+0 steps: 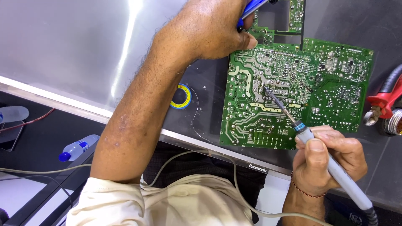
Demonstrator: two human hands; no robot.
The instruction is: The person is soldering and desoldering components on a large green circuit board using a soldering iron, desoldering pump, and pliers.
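Note:
A green circuit board (331, 83) lies solder side up on a dark panel. My right hand (326, 161) grips a grey soldering iron (335, 167) like a pen, its thin tip (264, 88) touching a joint near the board's left middle. My left hand (209, 29) reaches over the board's top left corner and holds a blue tool (251, 7), mostly hidden behind the fingers; its thumb rests at the board's upper edge.
A small spool of solder wire (181, 96) with a yellow and blue rim lies left of the board, wire trailing down. A red tool (387, 100) sits at the right edge. A plastic bottle (77, 147) lies lower left. A grey cable (234, 180) crosses my lap.

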